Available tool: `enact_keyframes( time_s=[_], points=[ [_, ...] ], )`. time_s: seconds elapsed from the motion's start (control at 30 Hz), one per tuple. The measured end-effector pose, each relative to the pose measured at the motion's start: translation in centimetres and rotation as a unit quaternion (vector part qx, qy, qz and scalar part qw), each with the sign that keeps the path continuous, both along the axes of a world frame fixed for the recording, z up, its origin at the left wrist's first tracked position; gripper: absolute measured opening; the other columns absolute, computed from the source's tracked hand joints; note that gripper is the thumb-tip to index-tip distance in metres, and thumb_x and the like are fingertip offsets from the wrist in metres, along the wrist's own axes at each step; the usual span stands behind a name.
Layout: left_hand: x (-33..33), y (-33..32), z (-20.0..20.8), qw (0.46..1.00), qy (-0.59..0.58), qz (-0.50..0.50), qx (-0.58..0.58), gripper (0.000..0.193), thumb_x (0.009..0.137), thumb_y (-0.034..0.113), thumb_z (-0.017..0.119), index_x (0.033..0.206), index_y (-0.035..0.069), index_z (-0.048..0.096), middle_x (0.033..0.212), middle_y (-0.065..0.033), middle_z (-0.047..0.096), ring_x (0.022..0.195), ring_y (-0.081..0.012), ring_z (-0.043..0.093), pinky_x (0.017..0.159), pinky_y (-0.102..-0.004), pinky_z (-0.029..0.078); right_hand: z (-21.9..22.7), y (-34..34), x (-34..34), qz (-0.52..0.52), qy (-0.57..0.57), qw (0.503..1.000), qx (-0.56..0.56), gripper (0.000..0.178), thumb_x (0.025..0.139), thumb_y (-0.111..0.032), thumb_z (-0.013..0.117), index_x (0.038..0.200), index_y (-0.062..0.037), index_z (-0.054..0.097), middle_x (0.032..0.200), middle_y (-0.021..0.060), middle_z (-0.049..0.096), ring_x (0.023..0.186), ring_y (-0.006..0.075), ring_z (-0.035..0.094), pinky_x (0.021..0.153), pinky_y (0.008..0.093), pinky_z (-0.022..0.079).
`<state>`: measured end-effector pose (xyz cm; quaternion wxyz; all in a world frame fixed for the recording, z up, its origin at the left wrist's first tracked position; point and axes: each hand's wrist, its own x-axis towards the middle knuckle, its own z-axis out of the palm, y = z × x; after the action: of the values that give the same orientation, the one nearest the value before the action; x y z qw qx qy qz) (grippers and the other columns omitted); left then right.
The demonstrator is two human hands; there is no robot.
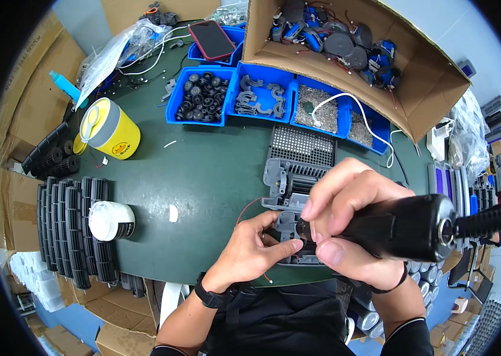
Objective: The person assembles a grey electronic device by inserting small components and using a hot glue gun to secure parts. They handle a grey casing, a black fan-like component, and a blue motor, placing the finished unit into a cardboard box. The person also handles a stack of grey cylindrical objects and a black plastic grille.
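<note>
My right hand (354, 193) is wrapped round a black electric screwdriver (407, 228) with a thick cord at its rear. Its front end points down and left at a grey plastic housing (273, 174); my fingers hide the tip. My left hand (250, 246) grips the near left part of this housing, thumb and fingers round its edge. A grid of small holes covers the far end of the housing, and a dark ribbed roller lies across its middle. One thin red wire (247, 207) curves out beside my left fingers.
Blue bins (227, 120) of black wheels, grey clips and screws line the back, below a cardboard box (440, 89) of motor parts. A phone (212, 40) rests on another bin. At left stand a yellow cup (126, 133), a white jar (108, 221) and stacked black rollers (72, 231).
</note>
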<state>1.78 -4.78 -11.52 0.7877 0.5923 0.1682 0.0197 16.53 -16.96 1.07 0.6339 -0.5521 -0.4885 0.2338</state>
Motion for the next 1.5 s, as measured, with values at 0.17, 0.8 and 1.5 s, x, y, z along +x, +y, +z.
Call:
enact_keyframes(
  time_s=[0.17,0.8,1.5],
  points=[
    [0.1,-0.1,0.1,1.000,0.000,0.002,0.013,0.040,0.092,0.011,0.084,0.122,-0.009,0.067,0.095,-0.0079,0.074,0.068,-0.0060,0.066,0.051,-0.0246,0.047,-1.0,0.5,0.4,0.014,0.018,0.999,0.028,0.022,0.080,-0.001,0.080,0.093,-0.0013,0.062,0.103,0.0224,0.067,0.071,0.0124,0.060,0.073,0.0297,0.055],
    [0.0,0.1,0.1,0.999,0.034,-0.015,-0.019,0.050,0.098,0.015,0.080,0.135,-0.010,0.059,0.119,-0.0133,0.071,0.092,-0.0149,0.073,0.073,-0.0267,0.059,-1.4,5.3,10.7,-0.181,0.073,0.977,0.089,0.013,0.084,-0.003,0.073,0.092,0.0058,0.067,0.091,0.0182,0.068,0.064,0.0207,0.065,0.067,0.0355,0.055],
    [0.2,0.3,0.1,0.999,0.030,-0.015,-0.032,0.049,0.098,0.018,0.081,0.132,-0.012,0.059,0.115,-0.0125,0.071,0.087,-0.0146,0.076,0.065,-0.0242,0.056,-3.8,6.6,11.4,-0.219,0.060,0.973,0.047,0.010,0.082,-0.001,0.073,0.091,0.0012,0.068,0.083,0.0116,0.068,0.064,0.0183,0.064,0.064,0.0333,0.052]
  ],
)
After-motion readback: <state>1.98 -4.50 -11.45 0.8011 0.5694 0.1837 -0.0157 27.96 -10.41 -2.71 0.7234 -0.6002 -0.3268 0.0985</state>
